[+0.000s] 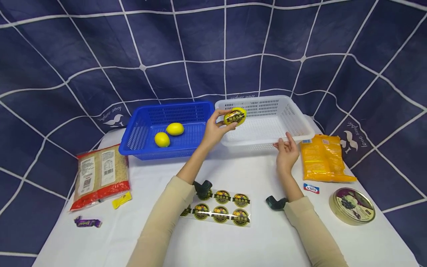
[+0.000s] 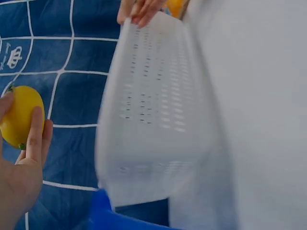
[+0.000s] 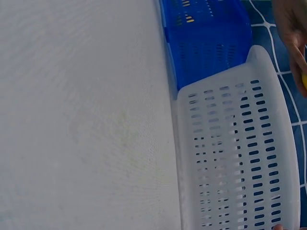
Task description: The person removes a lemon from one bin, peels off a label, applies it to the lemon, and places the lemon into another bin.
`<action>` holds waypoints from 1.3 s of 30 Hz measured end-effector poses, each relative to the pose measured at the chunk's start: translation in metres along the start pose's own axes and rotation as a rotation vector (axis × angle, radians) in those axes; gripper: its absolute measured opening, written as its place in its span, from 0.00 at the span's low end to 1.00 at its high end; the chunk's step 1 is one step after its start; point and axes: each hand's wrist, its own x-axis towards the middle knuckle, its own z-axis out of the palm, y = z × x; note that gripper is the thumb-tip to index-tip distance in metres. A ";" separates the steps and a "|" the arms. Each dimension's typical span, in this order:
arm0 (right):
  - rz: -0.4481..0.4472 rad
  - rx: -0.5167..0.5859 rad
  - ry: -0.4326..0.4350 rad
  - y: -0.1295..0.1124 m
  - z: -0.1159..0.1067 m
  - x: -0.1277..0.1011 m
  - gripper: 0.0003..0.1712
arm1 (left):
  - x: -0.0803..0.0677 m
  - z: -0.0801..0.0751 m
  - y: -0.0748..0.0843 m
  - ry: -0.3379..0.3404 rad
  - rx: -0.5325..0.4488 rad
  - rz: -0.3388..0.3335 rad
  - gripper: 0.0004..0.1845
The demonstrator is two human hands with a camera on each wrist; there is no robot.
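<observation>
My left hand (image 1: pixel 222 122) grips a yellow lemon (image 1: pixel 235 116) with a dark round sticker on it, held above the left end of the white basket (image 1: pixel 257 99). In the left wrist view the lemon (image 2: pixel 20 117) sits in my fingers (image 2: pixel 34 139) beside the white basket (image 2: pixel 153 110). My right hand (image 1: pixel 284 144) holds the white basket's front rim, fingers curled over it (image 2: pixel 139 10). Two bare lemons (image 1: pixel 175 128) (image 1: pixel 162 139) lie in the blue basket (image 1: pixel 166 107). A sheet of round stickers (image 1: pixel 220 207) lies between my forearms.
On the white table (image 3: pixel 81 120) lie a bag of grain (image 1: pixel 100 174) at the left, an orange snack bag (image 1: pixel 321 157) and a round tin (image 1: pixel 351 205) at the right, and small wrapped sweets (image 1: pixel 87 222) (image 1: pixel 121 200) (image 1: pixel 311 188). A blue checked cloth hangs behind.
</observation>
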 end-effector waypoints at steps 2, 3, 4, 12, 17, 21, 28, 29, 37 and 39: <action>-0.005 -0.005 -0.001 0.001 0.000 -0.001 0.22 | 0.018 0.004 -0.006 -0.022 0.105 0.049 0.24; -0.008 -0.006 -0.002 0.002 -0.001 -0.001 0.22 | 0.028 0.006 -0.009 -0.038 0.151 0.074 0.24; -0.011 -0.003 -0.002 0.002 -0.001 -0.001 0.22 | 0.039 0.009 -0.014 -0.055 0.200 0.095 0.24; -0.036 0.009 -0.013 0.000 0.005 0.001 0.23 | 0.100 0.037 -0.046 -0.097 0.453 -0.022 0.23; -0.033 -0.012 -0.009 0.000 0.009 0.000 0.23 | 0.098 0.045 -0.082 -0.057 0.479 -0.196 0.24; -0.038 -0.037 -0.014 0.001 0.007 -0.002 0.23 | 0.094 0.047 -0.099 -0.024 0.511 -0.315 0.24; -0.037 -0.068 -0.002 0.002 0.002 -0.007 0.23 | 0.098 0.048 -0.113 -0.150 0.680 -0.420 0.24; -0.039 -0.070 -0.002 0.003 0.002 -0.008 0.23 | 0.099 0.048 -0.114 -0.184 0.711 -0.422 0.24; -0.036 -0.084 -0.004 0.002 0.003 -0.010 0.23 | 0.105 0.047 -0.124 -0.464 0.853 -0.326 0.27; -0.045 -0.085 -0.005 0.001 0.004 -0.008 0.23 | 0.106 0.049 -0.124 -0.482 0.796 -0.316 0.26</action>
